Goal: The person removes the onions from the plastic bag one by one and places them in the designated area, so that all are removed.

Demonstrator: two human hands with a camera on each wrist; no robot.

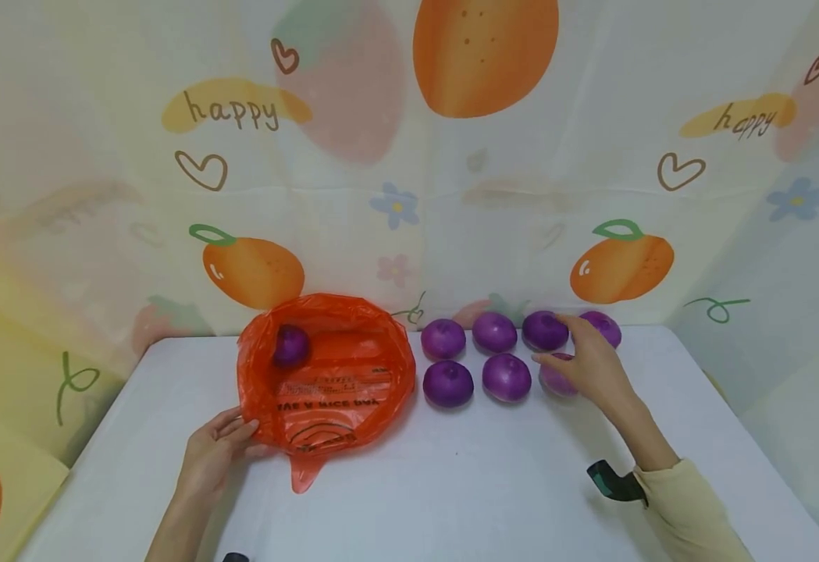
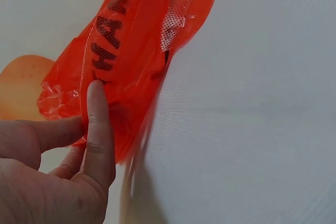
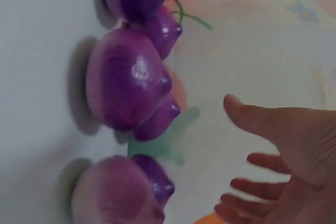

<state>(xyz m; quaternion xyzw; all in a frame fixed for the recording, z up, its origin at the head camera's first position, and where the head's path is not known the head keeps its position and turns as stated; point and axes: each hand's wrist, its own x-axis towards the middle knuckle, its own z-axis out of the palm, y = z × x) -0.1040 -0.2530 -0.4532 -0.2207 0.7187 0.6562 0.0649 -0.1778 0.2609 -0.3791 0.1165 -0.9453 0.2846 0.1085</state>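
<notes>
A red plastic bag [image 1: 397,390] lies with its mouth wide, one purple onion [image 1: 293,346] inside near its left wall. My left hand [image 1: 215,453] holds the bag's lower left edge, and in the left wrist view its fingers [image 2: 98,129] lie against the printed film. Several more purple onions stand in two rows right of the bag. Over the right end of those rows hovers my right hand [image 1: 595,363], fingers spread and holding nothing. It partly hides a paler onion [image 1: 557,376] in the front row and the far right onion [image 1: 604,329]. In the right wrist view, the hand [image 3: 294,166] is apart from the onions.
Both rows sit near the back of the white table [image 1: 451,499], before a cloth backdrop [image 1: 451,234] printed with fruit. A dark curved piece [image 1: 616,481] is by the right sleeve [image 1: 690,499]. The front-row onion [image 1: 447,383] nearest the bag almost meets its rim.
</notes>
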